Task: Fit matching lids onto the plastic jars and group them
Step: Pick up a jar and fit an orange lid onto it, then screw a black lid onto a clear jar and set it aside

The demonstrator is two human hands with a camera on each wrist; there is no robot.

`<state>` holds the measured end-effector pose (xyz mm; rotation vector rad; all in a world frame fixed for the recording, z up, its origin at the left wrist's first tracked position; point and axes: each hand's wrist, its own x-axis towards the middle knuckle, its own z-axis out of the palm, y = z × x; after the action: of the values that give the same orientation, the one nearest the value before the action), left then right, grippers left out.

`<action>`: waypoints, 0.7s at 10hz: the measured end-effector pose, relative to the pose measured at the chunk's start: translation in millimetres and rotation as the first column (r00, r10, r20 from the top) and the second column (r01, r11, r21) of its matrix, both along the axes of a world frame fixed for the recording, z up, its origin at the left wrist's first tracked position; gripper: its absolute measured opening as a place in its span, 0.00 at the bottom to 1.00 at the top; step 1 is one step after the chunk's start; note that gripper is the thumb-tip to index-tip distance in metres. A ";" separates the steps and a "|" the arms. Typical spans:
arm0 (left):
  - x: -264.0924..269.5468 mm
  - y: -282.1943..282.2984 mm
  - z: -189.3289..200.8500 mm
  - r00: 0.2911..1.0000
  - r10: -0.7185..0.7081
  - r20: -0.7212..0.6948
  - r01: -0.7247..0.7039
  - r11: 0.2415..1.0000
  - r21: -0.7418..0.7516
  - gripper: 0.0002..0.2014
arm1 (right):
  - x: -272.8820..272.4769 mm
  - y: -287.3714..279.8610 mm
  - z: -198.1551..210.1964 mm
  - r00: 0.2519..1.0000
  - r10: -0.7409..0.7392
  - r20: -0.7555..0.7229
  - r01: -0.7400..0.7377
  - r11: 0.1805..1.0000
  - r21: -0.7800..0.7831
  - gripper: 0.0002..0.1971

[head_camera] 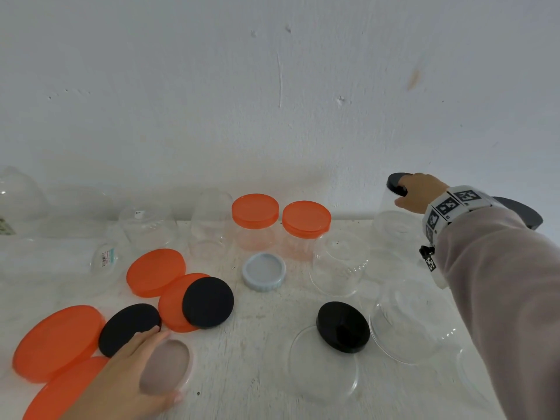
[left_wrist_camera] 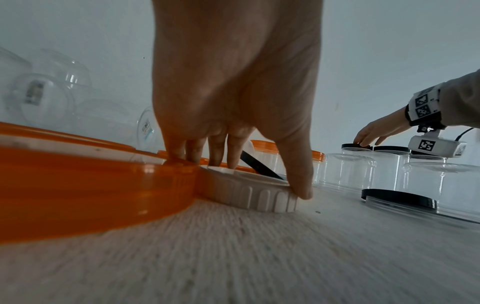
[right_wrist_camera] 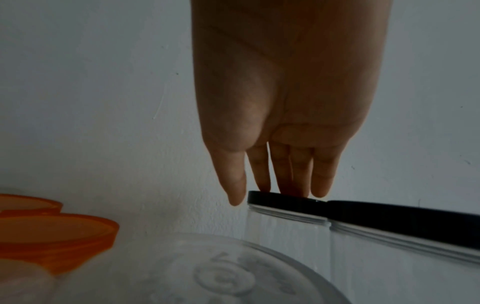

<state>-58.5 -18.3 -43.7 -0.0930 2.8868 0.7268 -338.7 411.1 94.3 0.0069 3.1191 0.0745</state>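
Hands: left (head_camera: 130, 377) grips white lid (left_wrist_camera: 249, 193); right (head_camera: 419, 192) tops black-lidded jar (head_camera: 394, 213).

Bare table (head_camera: 251, 353) strip at 6 o'clock, between the black lid (head_camera: 343, 326) at 4 and the left hand (head_camera: 130, 368) on the white lid (head_camera: 165, 366) at 7. Orange lids (head_camera: 156, 272) and black lids (head_camera: 208, 302) crowd 8 to 9. Orange-lidded jars (head_camera: 255, 219) block 12. Upturned clear jars (head_camera: 339, 265) wall 2 to 4.
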 end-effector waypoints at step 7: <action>-13.5 16.3 8.4 0.977 0.212 0.018 -0.211 0.976 -0.051 0.21 | 87.2 -86.7 -20.8 0.959 0.213 0.185 -0.196 0.975 -0.108 0.37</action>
<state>-72.1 -2.0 -35.3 -0.4183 2.9018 0.6828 -251.5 324.4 73.5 -0.3065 2.9119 -0.0569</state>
